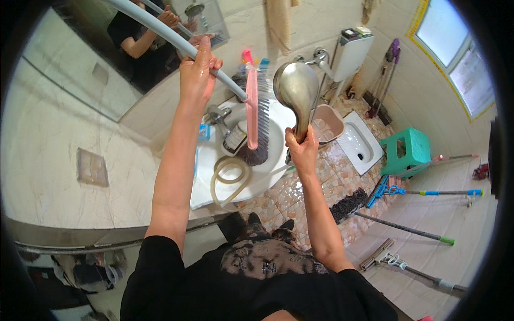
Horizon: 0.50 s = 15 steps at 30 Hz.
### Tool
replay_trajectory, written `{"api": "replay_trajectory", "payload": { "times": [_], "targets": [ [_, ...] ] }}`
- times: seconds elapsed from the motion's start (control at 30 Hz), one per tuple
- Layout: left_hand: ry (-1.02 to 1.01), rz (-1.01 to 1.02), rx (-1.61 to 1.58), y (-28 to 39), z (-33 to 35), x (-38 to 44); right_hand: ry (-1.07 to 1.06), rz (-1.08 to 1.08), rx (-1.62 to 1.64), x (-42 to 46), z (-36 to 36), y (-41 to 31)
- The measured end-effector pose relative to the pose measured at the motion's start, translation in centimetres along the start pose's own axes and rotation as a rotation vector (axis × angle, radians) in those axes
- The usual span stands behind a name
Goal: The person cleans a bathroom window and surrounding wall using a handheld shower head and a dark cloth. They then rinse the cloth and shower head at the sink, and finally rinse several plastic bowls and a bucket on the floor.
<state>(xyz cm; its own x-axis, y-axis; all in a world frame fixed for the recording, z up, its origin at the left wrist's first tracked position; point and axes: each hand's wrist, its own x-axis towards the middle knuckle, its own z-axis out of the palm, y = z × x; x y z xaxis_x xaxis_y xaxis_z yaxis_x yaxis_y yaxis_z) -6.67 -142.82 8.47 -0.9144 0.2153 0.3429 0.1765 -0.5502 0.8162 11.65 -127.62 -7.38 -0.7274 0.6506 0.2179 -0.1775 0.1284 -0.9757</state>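
My left hand (198, 74) is closed around the pale grey handle of a broom. The broom's pink head (252, 108), with dark bristles facing right, hangs over the white washbasin (277, 120). In my right hand (303, 150) is a metallic handheld shower head (296, 86), held upright to the right of the bristles. Fine streaks like water show around the bristles. On the basin lie a white bottle with a dark label (236, 138), a coiled translucent hose (215, 188) and a dark round thing below the broom head. A metal faucet (219, 116) stands at the basin's left.
A pinkish basin (327, 124), a squat toilet (360, 142) and a green plastic stool (407, 150) stand on the wet tiled floor. Several mops, one with dark strands (349, 204), lean along the right wall. A mirror (152, 52) hangs at upper left.
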Motion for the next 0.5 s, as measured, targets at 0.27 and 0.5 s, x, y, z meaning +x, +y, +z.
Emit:
{"api": "replay_trajectory", "payload": {
  "times": [0.27, 0.5],
  "targets": [
    [-0.105, -0.03, -0.037, -9.1, 9.8, 2.1, 0.219, 0.052, -0.173, -4.4, -10.1, 4.9],
    [-0.19, -0.221, -0.035, -17.0, 18.4, 2.6, 0.549, -0.121, -0.294, 0.5, -18.6, 4.8]
  ]
}}
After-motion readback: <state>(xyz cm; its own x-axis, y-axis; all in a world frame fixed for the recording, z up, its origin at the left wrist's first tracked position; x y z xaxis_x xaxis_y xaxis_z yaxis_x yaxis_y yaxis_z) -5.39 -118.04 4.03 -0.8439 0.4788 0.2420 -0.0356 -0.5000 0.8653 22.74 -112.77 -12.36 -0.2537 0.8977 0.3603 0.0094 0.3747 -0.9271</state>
